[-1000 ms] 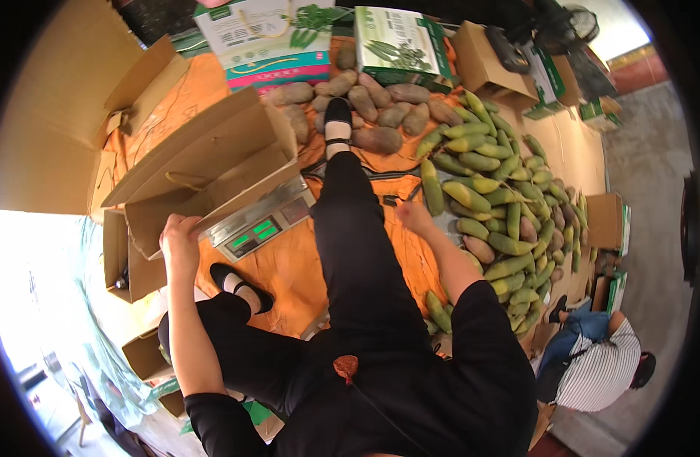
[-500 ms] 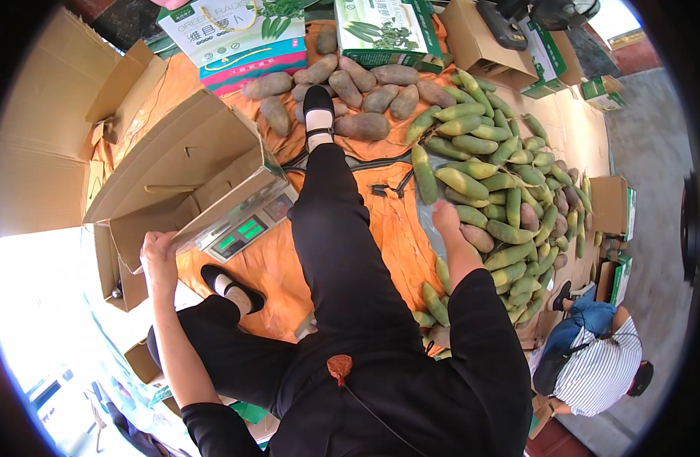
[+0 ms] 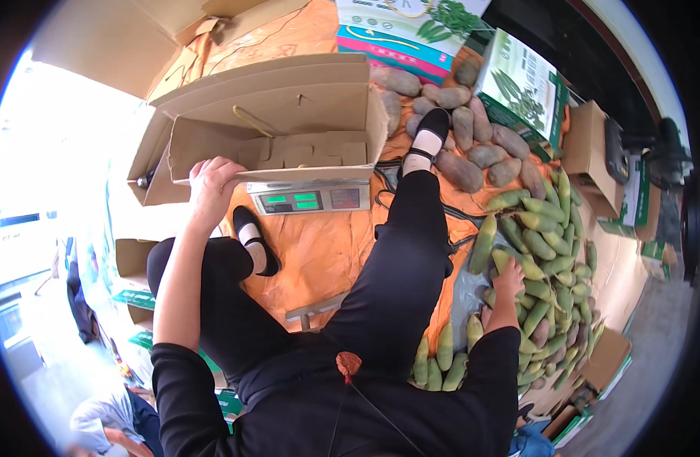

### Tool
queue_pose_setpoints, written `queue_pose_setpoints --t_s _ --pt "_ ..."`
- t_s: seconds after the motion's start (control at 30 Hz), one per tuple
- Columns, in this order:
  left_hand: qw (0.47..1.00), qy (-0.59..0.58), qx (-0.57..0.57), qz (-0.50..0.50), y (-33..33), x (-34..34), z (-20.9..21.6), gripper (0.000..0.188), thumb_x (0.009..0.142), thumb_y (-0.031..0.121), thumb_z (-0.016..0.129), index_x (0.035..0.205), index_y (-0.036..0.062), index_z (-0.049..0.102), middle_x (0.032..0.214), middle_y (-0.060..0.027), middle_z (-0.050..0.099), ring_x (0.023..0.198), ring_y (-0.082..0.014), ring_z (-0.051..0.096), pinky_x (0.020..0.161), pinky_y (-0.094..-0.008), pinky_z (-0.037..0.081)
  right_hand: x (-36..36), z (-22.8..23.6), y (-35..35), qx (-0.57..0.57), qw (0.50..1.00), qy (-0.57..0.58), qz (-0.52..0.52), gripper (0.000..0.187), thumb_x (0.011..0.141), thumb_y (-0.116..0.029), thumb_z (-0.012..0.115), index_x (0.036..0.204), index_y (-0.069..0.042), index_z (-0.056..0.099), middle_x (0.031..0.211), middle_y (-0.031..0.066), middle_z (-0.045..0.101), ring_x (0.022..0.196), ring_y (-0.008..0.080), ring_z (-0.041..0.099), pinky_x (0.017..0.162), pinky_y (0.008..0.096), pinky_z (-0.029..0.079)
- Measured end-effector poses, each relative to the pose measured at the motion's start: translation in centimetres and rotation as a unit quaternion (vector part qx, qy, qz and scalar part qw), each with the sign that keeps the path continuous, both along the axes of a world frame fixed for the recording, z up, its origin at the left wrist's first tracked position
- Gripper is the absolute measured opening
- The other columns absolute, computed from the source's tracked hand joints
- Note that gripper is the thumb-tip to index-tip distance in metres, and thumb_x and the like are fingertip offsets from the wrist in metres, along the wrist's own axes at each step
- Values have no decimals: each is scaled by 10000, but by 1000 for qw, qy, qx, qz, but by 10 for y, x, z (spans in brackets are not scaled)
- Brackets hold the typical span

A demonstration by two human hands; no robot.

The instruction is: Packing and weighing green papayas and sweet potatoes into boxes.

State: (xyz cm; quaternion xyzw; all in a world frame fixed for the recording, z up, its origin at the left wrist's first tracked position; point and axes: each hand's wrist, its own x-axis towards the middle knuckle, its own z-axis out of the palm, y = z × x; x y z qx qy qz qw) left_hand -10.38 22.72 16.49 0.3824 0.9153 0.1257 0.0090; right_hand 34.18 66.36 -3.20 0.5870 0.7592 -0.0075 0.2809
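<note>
An open cardboard box (image 3: 304, 164) stands on a weighing scale (image 3: 300, 199) with green-lit displays. My left hand (image 3: 213, 179) grips the box's near edge, with the fingers over the rim. Inside lie a yellow cord and folded flaps. On the right, my right hand (image 3: 508, 280) is in a heap of green radishes (image 3: 552, 266). Its fingers are curled against one green radish (image 3: 502, 261) at the heap's near side; the fingertips are partly hidden.
Reddish-brown tubers (image 3: 458, 171) lie beyond my outstretched foot. A printed green-and-white carton (image 3: 521, 91) and a pink-and-blue carton (image 3: 396, 49) stand behind them. Orange sheeting (image 3: 327, 251) covers the floor. Another person (image 3: 110, 419) is at the lower left.
My view has swung left, so the scene sits farther right. My right hand has moved from the heap's edge onto a radish. My left hand still holds the box edge.
</note>
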Motion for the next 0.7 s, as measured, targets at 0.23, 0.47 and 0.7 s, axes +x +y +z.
queue_pose_setpoints --t_s 0.23,0.47,0.7 --pt "1000 -12 -3 14 2 0 -7 125 771 81 615 885 103 660 871 -40 605 946 -243 558 912 -420 347 18 -33 9 67 997 18 36 449 776 -102 637 1182 -179 461 1186 58 494 1147 266 461 872 490 413" --pt "999 -23 9 24 4 4 -12 124 770 89 616 885 103 661 867 -31 610 940 -233 572 920 -417 351 16 -32 1 57 997 -53 26 616 683 -205 754 1211 -182 437 1198 33 512 1159 231 470 860 493 422" --pt "1000 -7 10 23 -3 6 -8 137 760 61 619 884 108 652 854 -24 594 940 -226 567 936 -424 332 -18 9 -23 62 989 130 -39 629 665 -165 766 1199 -114 437 1163 73 536 1093 256 518 879 482 416"
